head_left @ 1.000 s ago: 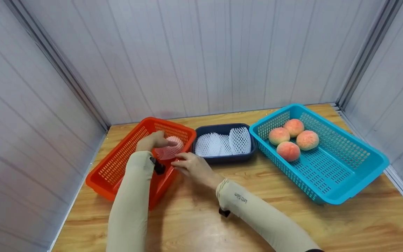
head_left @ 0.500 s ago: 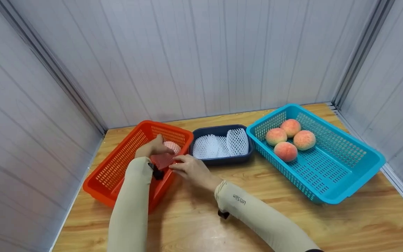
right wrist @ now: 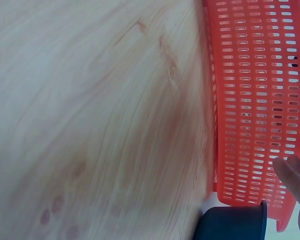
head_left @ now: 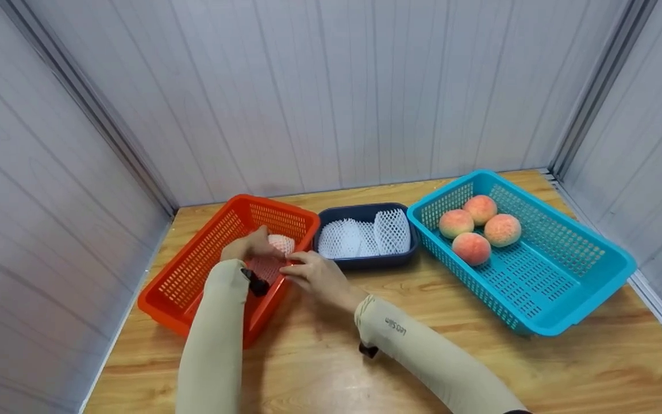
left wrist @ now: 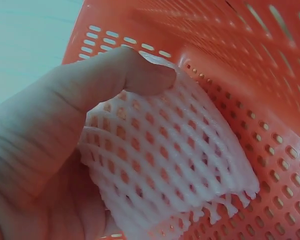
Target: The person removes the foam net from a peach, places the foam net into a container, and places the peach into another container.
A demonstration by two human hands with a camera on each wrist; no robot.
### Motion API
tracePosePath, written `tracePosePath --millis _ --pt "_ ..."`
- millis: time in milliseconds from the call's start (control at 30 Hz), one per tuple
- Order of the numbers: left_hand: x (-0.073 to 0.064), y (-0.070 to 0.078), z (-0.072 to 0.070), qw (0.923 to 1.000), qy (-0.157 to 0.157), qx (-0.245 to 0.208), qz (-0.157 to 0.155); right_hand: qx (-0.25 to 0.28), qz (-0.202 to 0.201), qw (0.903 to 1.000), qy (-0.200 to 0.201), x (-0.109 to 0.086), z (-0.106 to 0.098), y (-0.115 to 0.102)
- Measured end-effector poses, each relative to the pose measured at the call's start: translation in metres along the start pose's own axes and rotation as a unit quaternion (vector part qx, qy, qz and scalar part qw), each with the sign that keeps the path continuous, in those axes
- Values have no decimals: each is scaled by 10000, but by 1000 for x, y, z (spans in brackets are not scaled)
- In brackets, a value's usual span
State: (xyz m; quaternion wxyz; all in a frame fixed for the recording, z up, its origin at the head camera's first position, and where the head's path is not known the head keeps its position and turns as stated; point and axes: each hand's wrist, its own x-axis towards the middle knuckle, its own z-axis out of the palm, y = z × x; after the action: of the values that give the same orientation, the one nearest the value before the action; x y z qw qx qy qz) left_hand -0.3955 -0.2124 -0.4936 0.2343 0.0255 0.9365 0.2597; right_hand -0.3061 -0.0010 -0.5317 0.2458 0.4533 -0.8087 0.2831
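Note:
Inside the orange-red basket, my left hand holds a white foam net sleeve. In the left wrist view the thumb lies over the net, and the other fingers are mostly hidden under it. The net's frayed end points away from the palm. Orange tones show through its mesh. A rounded netted bulge shows just beyond my fingers in the head view. My right hand stays at the basket's right rim, fingertips overlapping it. In the right wrist view, two of its fingers appear against the basket's slotted side.
A dark blue tray with several white foam net sleeves stands just right of the basket. Farther right, a turquoise basket contains several peaches. Pale panel walls enclose the wooden table at the back and sides.
My left hand has lowered slightly in the basket, and the net's flat end has sunk toward the basket floor. The right hand stays at the rim. The head view shifted slightly.

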Motion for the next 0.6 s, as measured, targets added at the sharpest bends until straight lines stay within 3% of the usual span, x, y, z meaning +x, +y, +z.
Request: tracePosePath --millis 267,467,600 --pt "-17 7 -14 9982 102 474 341 -259 -3 9997 -51 1 -2 -3" --pt "-35 20 -27 9981 365 359 351 -423 36 9986 -325 -5 -6 -5" --pt "-50 31 -34 9959 610 377 559 -381 -194 9983 -391 -12 -15 -4"
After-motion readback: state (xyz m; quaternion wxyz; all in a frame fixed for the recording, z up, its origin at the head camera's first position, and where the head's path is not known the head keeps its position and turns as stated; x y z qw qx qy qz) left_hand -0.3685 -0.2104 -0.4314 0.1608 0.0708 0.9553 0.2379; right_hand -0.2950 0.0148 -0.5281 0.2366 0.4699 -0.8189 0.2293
